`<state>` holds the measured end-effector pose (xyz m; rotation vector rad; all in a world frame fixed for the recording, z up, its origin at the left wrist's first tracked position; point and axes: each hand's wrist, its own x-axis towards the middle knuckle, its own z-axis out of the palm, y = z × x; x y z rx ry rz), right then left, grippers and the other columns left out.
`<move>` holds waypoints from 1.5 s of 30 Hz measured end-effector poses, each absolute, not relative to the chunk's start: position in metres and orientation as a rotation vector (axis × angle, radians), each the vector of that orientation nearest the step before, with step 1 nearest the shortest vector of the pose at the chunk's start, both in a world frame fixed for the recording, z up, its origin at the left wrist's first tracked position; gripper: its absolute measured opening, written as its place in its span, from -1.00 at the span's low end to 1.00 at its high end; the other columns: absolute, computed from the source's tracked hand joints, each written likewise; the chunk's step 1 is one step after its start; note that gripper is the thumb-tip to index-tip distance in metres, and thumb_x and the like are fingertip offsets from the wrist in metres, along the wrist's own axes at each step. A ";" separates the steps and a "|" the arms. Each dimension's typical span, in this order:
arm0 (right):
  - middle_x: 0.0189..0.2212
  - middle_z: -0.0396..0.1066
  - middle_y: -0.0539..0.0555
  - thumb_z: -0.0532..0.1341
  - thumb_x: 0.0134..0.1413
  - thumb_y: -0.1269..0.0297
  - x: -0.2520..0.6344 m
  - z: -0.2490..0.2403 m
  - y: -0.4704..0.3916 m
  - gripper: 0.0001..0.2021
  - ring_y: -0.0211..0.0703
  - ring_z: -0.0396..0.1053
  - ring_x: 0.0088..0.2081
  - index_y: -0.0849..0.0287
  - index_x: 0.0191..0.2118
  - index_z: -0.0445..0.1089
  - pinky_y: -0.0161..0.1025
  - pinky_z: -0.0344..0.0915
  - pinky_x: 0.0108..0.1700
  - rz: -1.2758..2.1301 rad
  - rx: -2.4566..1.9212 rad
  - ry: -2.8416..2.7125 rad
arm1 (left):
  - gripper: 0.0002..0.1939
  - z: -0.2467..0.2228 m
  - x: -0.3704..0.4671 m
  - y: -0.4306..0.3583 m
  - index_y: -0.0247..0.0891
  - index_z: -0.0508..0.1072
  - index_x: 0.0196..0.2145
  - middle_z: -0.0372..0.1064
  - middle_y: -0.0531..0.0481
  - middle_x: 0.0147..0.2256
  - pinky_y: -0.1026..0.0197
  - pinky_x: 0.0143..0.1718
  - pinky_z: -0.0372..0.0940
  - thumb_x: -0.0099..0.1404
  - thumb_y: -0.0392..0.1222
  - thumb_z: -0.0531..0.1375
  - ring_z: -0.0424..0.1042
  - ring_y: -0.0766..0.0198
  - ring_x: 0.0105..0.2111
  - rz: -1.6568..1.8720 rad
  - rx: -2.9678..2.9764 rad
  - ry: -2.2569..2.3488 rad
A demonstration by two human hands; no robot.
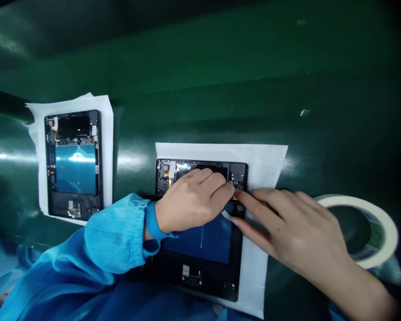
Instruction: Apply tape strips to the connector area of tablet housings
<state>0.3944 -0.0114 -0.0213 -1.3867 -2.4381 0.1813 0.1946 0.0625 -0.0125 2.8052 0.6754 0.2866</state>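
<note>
An opened black tablet [200, 276] with a blue battery [217, 240] lies on white paper [263, 165]. My left hand [197, 196] is curled over its upper part, fingers pressed together near the right edge; what they hold, if anything, is hidden. From the right, my right hand [294, 227] meets it there, index fingertip touching close to my left fingers. Between the right thumb and the left hand shows a small whitish strip [227, 216]; the thumb tip is at its end. The upper middle of the tablet is covered by my left hand.
A second opened tablet [75, 167] lies on white paper [107, 133] at the left. On the right, a roll of cream tape [389, 232] rests partly behind my right hand. A small clear scrap [304, 113] is on the green table [203, 102]. Blue fabric shows at the lower left.
</note>
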 end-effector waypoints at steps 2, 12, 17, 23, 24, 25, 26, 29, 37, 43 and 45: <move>-0.34 0.39 0.09 0.18 0.20 0.17 0.394 -0.021 -0.011 -0.69 -0.19 0.27 -0.40 0.27 -0.05 0.40 -0.20 0.12 -0.35 0.194 -1.387 -2.431 | -0.73 -0.013 0.195 0.063 -0.37 0.42 -0.26 0.35 -0.07 -0.38 0.17 -0.33 0.31 0.44 -0.33 -0.06 0.29 0.24 -0.39 0.277 2.803 0.673; -0.32 0.40 0.10 0.21 0.17 0.20 0.393 -0.022 -0.010 -0.71 -0.17 0.27 -0.38 0.29 -0.07 0.38 -0.19 0.11 -0.33 0.231 -1.375 -2.405 | -0.82 -0.010 0.190 0.063 -0.38 0.41 -0.23 0.38 -0.06 -0.37 0.17 -0.33 0.32 0.41 -0.35 0.02 0.31 0.26 -0.39 0.315 2.741 0.677; -0.32 0.40 0.09 0.21 0.17 0.21 0.395 -0.022 -0.010 -0.72 -0.20 0.27 -0.39 0.28 -0.08 0.39 -0.20 0.11 -0.34 0.244 -1.374 -2.398 | -0.78 -0.010 0.192 0.063 -0.39 0.41 -0.23 0.38 -0.09 -0.36 0.15 -0.35 0.34 0.42 -0.36 -0.03 0.32 0.24 -0.38 0.305 2.759 0.670; -0.30 0.41 0.11 0.23 0.16 0.22 0.396 -0.023 -0.010 -0.68 -0.18 0.31 -0.37 0.32 -0.04 0.37 -0.20 0.14 -0.34 0.261 -1.372 -2.370 | -0.79 -0.011 0.194 0.063 -0.41 0.41 -0.23 0.37 -0.09 -0.36 0.14 -0.35 0.33 0.41 -0.37 -0.02 0.31 0.23 -0.39 0.294 2.775 0.661; -0.30 0.41 0.11 0.22 0.16 0.22 0.396 -0.023 -0.010 -0.67 -0.18 0.31 -0.37 0.33 -0.03 0.37 -0.20 0.14 -0.34 0.259 -1.374 -2.368 | -0.79 -0.011 0.194 0.063 -0.40 0.41 -0.23 0.37 -0.09 -0.36 0.14 -0.36 0.32 0.41 -0.36 -0.02 0.31 0.23 -0.39 0.289 2.774 0.659; -0.29 0.41 0.11 0.22 0.16 0.22 0.396 -0.023 -0.010 -0.67 -0.18 0.31 -0.37 0.33 -0.02 0.36 -0.20 0.15 -0.34 0.258 -1.374 -2.369 | -0.79 -0.011 0.194 0.063 -0.40 0.40 -0.22 0.37 -0.09 -0.36 0.14 -0.36 0.31 0.42 -0.36 -0.03 0.31 0.23 -0.39 0.282 2.771 0.657; -0.29 0.41 0.11 0.22 0.16 0.22 0.396 -0.023 -0.010 -0.66 -0.18 0.31 -0.37 0.33 -0.02 0.36 -0.19 0.14 -0.34 0.255 -1.372 -2.369 | -0.79 -0.011 0.194 0.063 -0.39 0.40 -0.22 0.37 -0.08 -0.36 0.14 -0.37 0.30 0.42 -0.35 -0.03 0.30 0.23 -0.39 0.278 2.765 0.659; -0.30 0.40 0.10 0.22 0.16 0.22 0.396 -0.022 -0.010 -0.68 -0.19 0.30 -0.38 0.30 -0.02 0.37 -0.20 0.12 -0.34 0.249 -1.370 -2.377 | -0.80 -0.011 0.194 0.064 -0.37 0.40 -0.22 0.36 -0.07 -0.37 0.15 -0.38 0.28 0.43 -0.34 -0.02 0.29 0.24 -0.40 0.284 2.739 0.671; -0.32 0.39 0.09 0.18 0.19 0.21 0.396 -0.022 -0.010 -0.69 -0.20 0.25 -0.40 0.28 -0.01 0.37 -0.21 0.08 -0.36 0.239 -1.384 -2.412 | -0.88 -0.012 0.193 0.066 -0.35 0.39 -0.20 0.39 -0.04 -0.34 0.16 -0.39 0.21 0.40 -0.32 0.06 0.29 0.23 -0.36 0.308 2.679 0.634; -0.30 0.39 0.09 0.16 0.21 0.20 0.396 -0.023 -0.011 -0.69 -0.20 0.26 -0.40 0.27 -0.02 0.38 -0.21 0.09 -0.36 0.235 -1.394 -2.415 | -0.88 -0.012 0.194 0.065 -0.32 0.40 -0.21 0.39 -0.01 -0.35 0.17 -0.39 0.20 0.40 -0.29 0.07 0.30 0.26 -0.37 0.300 2.680 0.668; -0.31 0.39 0.09 0.17 0.20 0.20 0.396 -0.023 -0.011 -0.70 -0.20 0.25 -0.39 0.27 -0.03 0.38 -0.20 0.09 -0.36 0.245 -1.398 -2.413 | -0.86 -0.013 0.194 0.065 -0.32 0.41 -0.24 0.39 -0.01 -0.36 0.16 -0.38 0.20 0.41 -0.29 0.06 0.29 0.26 -0.37 0.300 2.704 0.694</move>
